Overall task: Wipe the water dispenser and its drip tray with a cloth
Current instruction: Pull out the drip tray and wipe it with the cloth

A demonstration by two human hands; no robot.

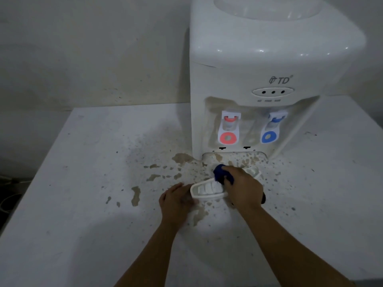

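A white table (83, 204) stands against a pale, scuffed wall (93, 48). Brown stains (135, 194) and specks spatter its top (thickest near the middle). The light is dim, with a brighter patch on the near tabletop. At far left, dark floor (8, 183) shows below the table's edge.

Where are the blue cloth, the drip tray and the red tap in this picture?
blue cloth (220, 171): head view, on the bunched end showing above the right hand's knuckles.
drip tray (204, 190): head view, on its ribbed inside near the left end.
red tap (228, 138): head view, on the red ring of its lever.
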